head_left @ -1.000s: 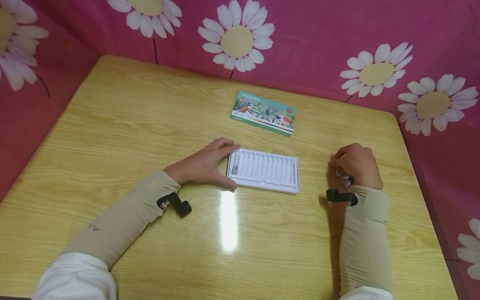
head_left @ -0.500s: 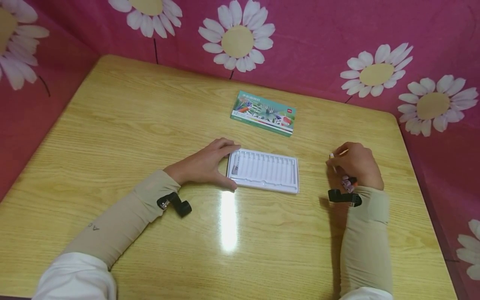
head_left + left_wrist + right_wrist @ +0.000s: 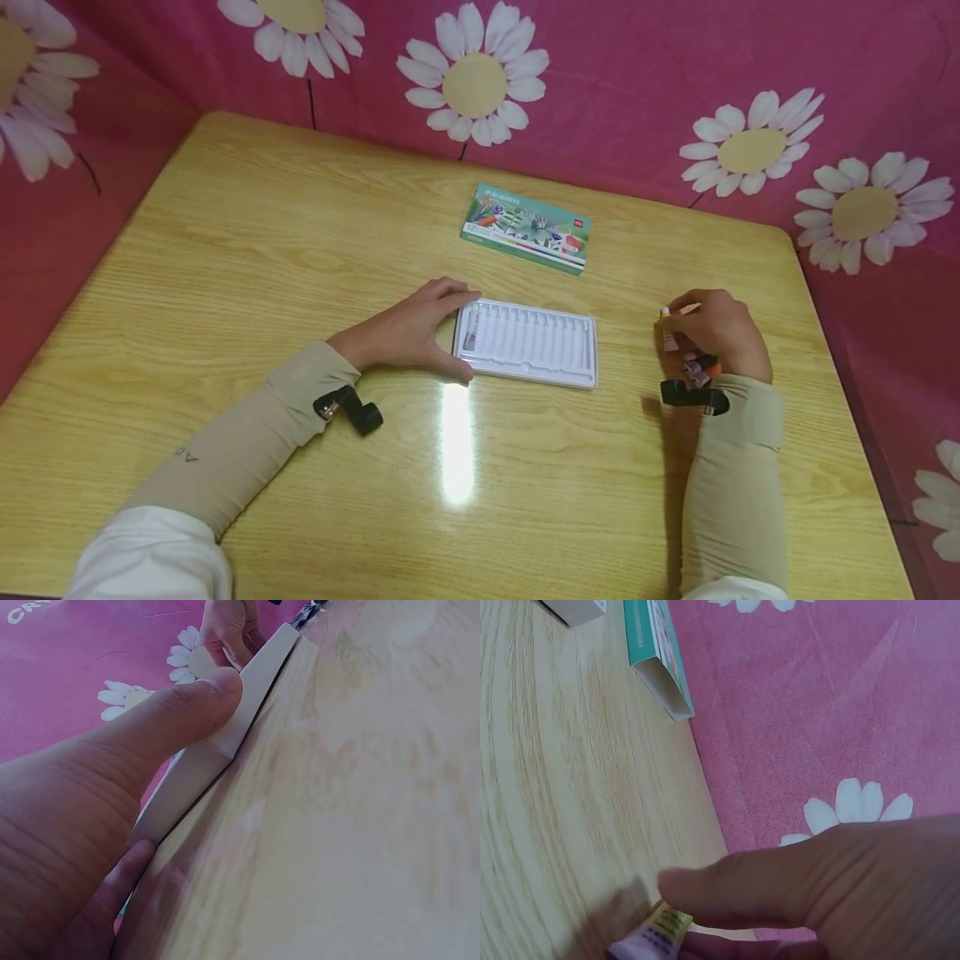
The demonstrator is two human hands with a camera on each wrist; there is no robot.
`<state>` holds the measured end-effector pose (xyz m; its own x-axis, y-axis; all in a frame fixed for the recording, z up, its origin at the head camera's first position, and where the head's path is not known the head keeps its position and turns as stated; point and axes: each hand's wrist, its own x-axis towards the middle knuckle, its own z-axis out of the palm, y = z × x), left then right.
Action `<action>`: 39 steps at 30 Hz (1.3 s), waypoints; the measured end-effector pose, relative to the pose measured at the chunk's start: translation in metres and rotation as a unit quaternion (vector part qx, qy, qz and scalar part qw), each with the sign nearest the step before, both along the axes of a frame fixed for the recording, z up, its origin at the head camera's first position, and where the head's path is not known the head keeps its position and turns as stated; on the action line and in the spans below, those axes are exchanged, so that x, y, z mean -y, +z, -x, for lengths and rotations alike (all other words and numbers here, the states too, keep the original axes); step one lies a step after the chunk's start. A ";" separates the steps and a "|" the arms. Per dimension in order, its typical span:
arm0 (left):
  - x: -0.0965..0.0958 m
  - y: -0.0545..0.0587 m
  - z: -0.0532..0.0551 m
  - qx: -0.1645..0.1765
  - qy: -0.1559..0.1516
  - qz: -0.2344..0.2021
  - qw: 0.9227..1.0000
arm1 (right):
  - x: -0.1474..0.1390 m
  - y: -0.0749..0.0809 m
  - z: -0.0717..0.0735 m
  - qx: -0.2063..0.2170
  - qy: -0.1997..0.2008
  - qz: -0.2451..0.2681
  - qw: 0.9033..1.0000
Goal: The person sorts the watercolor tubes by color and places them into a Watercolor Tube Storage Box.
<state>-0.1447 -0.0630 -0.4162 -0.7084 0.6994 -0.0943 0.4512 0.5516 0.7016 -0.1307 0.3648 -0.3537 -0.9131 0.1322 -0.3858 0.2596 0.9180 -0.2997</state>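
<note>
Tube, yellow-bodied, at three o'clock from the white tray, looks light and soft; we judge its firmer cap end the better hold. Our right hand pinches the tube between its fingers; our left hand grips the tray's nine-o'clock end.

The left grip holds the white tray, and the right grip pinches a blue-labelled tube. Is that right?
Not quite: the tube in the right grip is yellow-labelled, not blue, as the right wrist view shows. The left grip does hold the white tray.
</note>
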 end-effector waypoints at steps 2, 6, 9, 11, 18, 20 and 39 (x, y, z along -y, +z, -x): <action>0.000 0.000 0.000 -0.002 0.000 0.000 1.000 | 0.000 0.000 0.000 0.003 -0.006 0.001 1.000; 0.000 0.000 0.000 -0.003 0.000 -0.001 1.000 | 0.001 -0.001 0.001 0.002 -0.005 0.003 1.000; 0.000 -0.001 0.000 -0.002 0.001 -0.002 1.000 | 0.001 -0.003 0.001 -0.001 -0.003 0.004 1.000; 0.001 -0.001 0.000 -0.002 0.002 -0.001 1.000 | 0.001 -0.004 0.001 -0.002 -0.001 0.002 1.000; -0.001 0.001 0.000 0.005 -0.002 0.002 1.000 | 0.002 -0.003 -0.001 -0.019 -0.002 0.000 1.000; -0.001 0.001 0.001 0.007 -0.002 0.004 1.000 | 0.002 -0.002 -0.001 -0.024 -0.002 0.000 1.000; 0.001 -0.001 0.001 0.001 0.000 -0.003 1.000 | 0.006 -0.004 0.000 -0.016 -0.004 0.009 1.000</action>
<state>-0.1462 -0.0637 -0.4174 -0.7085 0.6998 -0.0911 0.4501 0.5476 0.7054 -0.1308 0.3588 -0.3575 -0.9238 0.1330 -0.3591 0.2575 0.9099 -0.3253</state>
